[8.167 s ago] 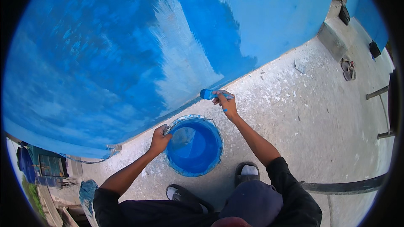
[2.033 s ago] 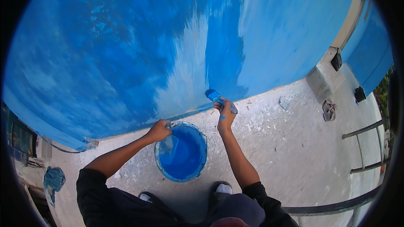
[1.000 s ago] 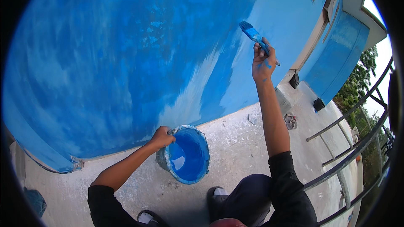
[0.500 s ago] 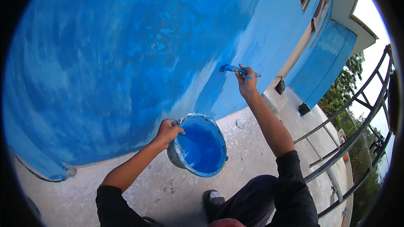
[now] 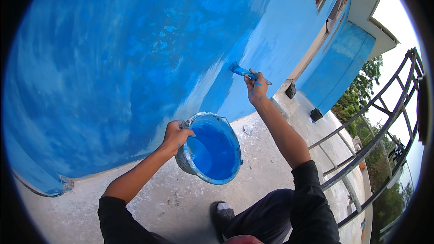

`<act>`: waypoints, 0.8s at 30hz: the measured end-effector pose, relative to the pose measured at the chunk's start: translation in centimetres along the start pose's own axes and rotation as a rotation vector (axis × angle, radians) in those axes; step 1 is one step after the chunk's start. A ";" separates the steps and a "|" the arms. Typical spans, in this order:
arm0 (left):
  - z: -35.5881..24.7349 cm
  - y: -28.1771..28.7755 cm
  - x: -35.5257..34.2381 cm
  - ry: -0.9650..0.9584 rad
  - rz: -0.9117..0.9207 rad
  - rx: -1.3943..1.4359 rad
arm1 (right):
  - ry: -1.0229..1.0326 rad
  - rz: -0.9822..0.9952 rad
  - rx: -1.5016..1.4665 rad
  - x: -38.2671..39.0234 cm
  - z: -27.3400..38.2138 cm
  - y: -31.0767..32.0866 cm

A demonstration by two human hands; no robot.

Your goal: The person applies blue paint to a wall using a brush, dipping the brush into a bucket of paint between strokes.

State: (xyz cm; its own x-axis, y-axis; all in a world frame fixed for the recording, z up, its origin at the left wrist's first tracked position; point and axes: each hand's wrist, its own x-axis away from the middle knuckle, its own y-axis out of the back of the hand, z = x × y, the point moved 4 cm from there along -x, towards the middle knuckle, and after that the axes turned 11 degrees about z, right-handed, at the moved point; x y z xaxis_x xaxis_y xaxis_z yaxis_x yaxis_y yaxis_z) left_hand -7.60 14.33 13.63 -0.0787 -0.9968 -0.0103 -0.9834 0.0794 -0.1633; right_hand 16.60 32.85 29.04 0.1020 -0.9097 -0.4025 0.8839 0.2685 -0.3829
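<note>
My left hand (image 5: 175, 135) grips the rim of a paint bucket (image 5: 212, 149), lifted off the floor and tilted, with blue paint inside. My right hand (image 5: 256, 89) holds a blue-stained paintbrush (image 5: 242, 71) by its handle. The bristles press against the blue-painted wall (image 5: 135, 54) just left of the hand, at the edge of a paler streak. My forearms wear black sleeves pushed up.
The concrete floor (image 5: 262, 171) is speckled with white flakes. My shoe (image 5: 224, 211) shows below the bucket. A metal railing (image 5: 379, 122) runs along the right, with trees beyond. A blue door panel (image 5: 343, 63) and small dark objects sit further along the wall.
My right hand brought the brush down the wall from high up to mid height. My left hand raised and tilted the bucket. My view swung right toward the railing.
</note>
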 end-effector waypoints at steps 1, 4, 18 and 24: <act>0.2 0.0 -0.1 -0.025 -0.014 0.004 | -0.097 -0.038 0.093 0.3 -0.4 0.3; -0.2 -0.1 0.1 -0.017 -0.019 0.001 | -0.219 -0.115 0.224 0.3 0.0 1.0; -0.9 0.4 0.9 -0.024 -0.037 0.027 | 0.175 0.001 -0.029 -2.7 4.0 -2.2; -0.4 -0.2 0.3 -0.081 -0.006 0.033 | -0.197 -0.117 0.306 0.8 -1.9 2.0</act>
State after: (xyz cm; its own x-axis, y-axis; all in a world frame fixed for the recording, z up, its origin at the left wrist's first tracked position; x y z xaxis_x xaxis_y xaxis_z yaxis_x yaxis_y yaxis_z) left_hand -7.44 13.97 14.02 -0.0578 -0.9943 -0.0892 -0.9777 0.0745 -0.1962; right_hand 17.63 33.29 26.37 0.0520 -0.9800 -0.1922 0.9872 0.0795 -0.1386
